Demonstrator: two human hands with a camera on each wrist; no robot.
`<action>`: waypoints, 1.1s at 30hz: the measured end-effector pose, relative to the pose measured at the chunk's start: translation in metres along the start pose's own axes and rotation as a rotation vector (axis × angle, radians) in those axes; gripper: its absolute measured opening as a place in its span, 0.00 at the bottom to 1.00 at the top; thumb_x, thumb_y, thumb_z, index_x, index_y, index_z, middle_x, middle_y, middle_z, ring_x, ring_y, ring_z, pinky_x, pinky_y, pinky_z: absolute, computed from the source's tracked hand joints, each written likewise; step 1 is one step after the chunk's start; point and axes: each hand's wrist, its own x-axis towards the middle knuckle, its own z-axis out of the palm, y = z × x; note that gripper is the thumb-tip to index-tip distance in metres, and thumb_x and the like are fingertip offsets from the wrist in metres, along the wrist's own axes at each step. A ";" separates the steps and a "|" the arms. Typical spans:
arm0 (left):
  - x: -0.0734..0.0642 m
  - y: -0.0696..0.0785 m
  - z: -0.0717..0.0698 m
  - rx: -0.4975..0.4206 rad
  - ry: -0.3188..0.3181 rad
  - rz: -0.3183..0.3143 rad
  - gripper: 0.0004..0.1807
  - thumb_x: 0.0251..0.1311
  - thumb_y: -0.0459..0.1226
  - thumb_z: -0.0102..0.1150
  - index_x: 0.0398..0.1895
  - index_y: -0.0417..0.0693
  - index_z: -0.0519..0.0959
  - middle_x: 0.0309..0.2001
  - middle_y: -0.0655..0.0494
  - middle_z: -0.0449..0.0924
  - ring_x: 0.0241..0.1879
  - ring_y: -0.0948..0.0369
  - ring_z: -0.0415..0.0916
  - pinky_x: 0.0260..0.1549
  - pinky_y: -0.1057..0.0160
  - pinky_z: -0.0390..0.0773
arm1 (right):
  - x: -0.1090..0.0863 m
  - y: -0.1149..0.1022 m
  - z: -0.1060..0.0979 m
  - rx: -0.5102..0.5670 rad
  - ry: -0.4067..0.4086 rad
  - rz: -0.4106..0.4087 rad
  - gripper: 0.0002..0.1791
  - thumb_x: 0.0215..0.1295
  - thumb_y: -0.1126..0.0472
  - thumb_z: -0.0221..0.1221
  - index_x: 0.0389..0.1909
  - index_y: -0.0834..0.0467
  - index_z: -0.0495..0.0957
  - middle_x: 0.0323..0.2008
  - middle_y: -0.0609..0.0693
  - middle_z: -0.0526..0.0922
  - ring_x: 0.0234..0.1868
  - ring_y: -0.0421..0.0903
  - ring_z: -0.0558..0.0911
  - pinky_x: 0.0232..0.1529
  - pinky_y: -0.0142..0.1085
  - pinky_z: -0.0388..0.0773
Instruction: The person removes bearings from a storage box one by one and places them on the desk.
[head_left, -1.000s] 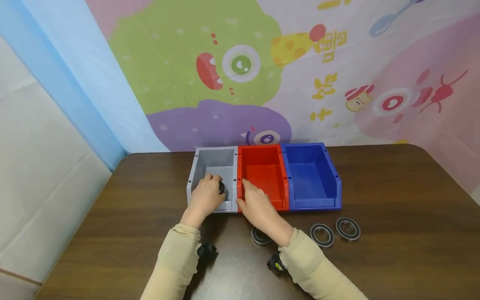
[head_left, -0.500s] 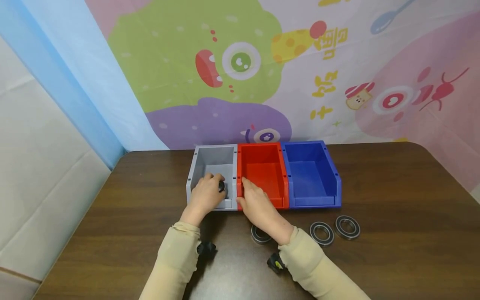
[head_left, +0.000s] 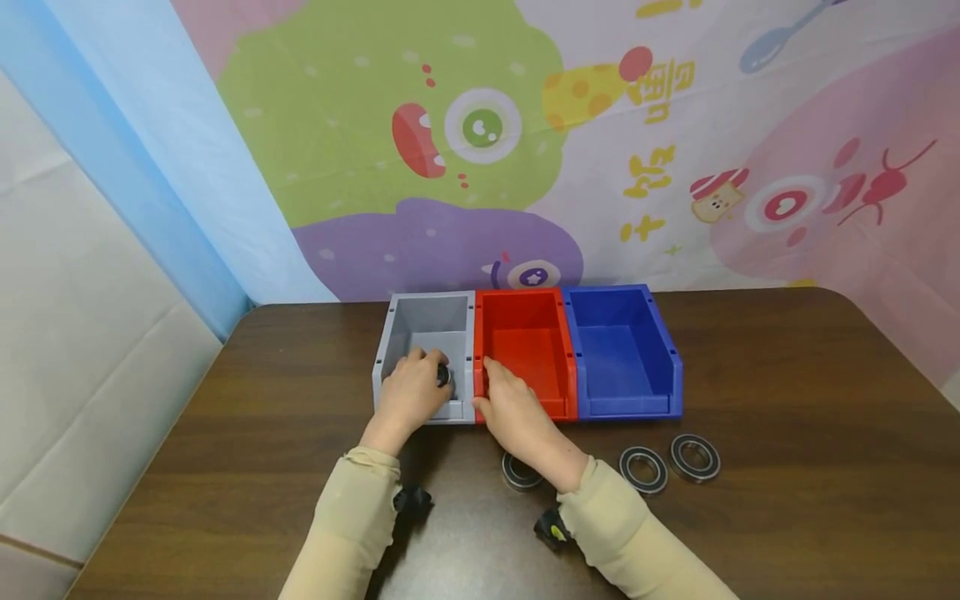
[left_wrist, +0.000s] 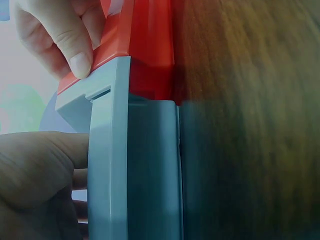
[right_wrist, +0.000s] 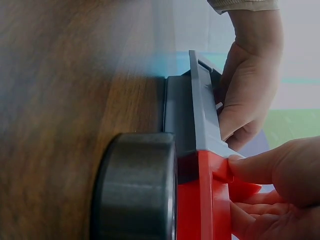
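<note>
In the head view my left hand (head_left: 408,392) reaches into the grey bin (head_left: 433,310) and grips a dark ball bearing (head_left: 444,375), mostly hidden by the fingers. My right hand (head_left: 520,414) pinches the left wall of the red bin (head_left: 525,310), right where it meets the grey one. The right wrist view shows that thumb (right_wrist: 255,167) pressed on the red front corner, with the fingers inside the bin. Below the right wrist a ball bearing (head_left: 516,475) lies on the table, partly covered by the forearm.
A blue bin (head_left: 618,358) adjoins the red one on the right, all three in a row near the wall. Two more bearings, one (head_left: 643,471) beside the other (head_left: 695,457), lie flat on the wooden table (head_left: 810,467) in front of it. A printed cloth (head_left: 337,150) hangs behind.
</note>
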 end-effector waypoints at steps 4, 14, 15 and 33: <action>0.000 0.000 0.000 0.008 0.013 0.005 0.20 0.49 0.40 0.62 0.47 0.46 0.76 0.44 0.43 0.74 0.43 0.46 0.73 0.34 0.47 0.76 | 0.000 0.000 0.000 0.005 0.002 0.002 0.32 0.60 0.60 0.58 0.62 0.69 0.60 0.58 0.62 0.69 0.54 0.55 0.74 0.53 0.46 0.71; -0.002 0.000 -0.002 0.011 0.073 0.018 0.20 0.43 0.40 0.68 0.40 0.44 0.73 0.40 0.43 0.70 0.40 0.47 0.70 0.28 0.50 0.76 | -0.001 0.001 0.001 -0.010 0.034 -0.039 0.30 0.60 0.61 0.58 0.60 0.70 0.61 0.56 0.63 0.71 0.51 0.56 0.76 0.51 0.46 0.73; -0.002 0.000 -0.002 0.008 0.075 0.017 0.21 0.42 0.40 0.68 0.39 0.44 0.73 0.40 0.44 0.69 0.40 0.47 0.69 0.28 0.50 0.75 | -0.001 0.001 0.001 -0.010 0.034 -0.040 0.30 0.60 0.61 0.58 0.60 0.71 0.61 0.56 0.63 0.71 0.51 0.56 0.76 0.51 0.46 0.73; -0.001 0.001 -0.003 -0.043 0.122 0.034 0.21 0.39 0.39 0.67 0.37 0.45 0.70 0.39 0.44 0.67 0.38 0.47 0.68 0.26 0.51 0.74 | 0.000 0.001 0.002 -0.015 0.025 -0.036 0.30 0.61 0.60 0.57 0.61 0.70 0.60 0.57 0.63 0.71 0.52 0.56 0.76 0.51 0.47 0.73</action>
